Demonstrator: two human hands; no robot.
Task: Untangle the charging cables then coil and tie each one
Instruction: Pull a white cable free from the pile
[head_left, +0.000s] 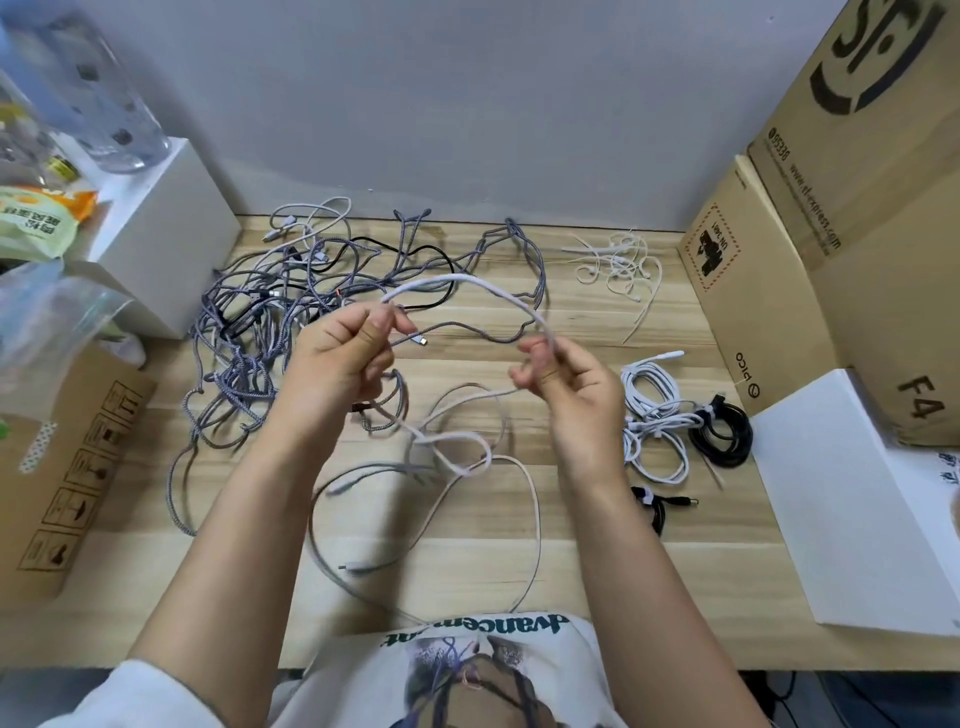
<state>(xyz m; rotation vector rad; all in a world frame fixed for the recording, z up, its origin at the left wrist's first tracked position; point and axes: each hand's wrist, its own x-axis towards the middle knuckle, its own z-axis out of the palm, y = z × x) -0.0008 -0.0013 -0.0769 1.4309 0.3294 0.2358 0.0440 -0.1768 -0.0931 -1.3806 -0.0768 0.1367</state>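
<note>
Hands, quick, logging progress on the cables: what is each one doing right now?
Left hand: pinching the white cable at one end of its raised arc.
Right hand: fingers curled round the same cable.

I had one head camera, wide-angle. It looked steeply down, close over the desk (597, 545).

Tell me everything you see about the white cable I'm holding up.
The white cable looks thin with a matte braided sheath. It arches between the left hand and right hand, both pinching it above the wooden table. Its remaining length drops into loose, crossed loops on the table near the person's shirt, not yet coiled or tied.
</note>
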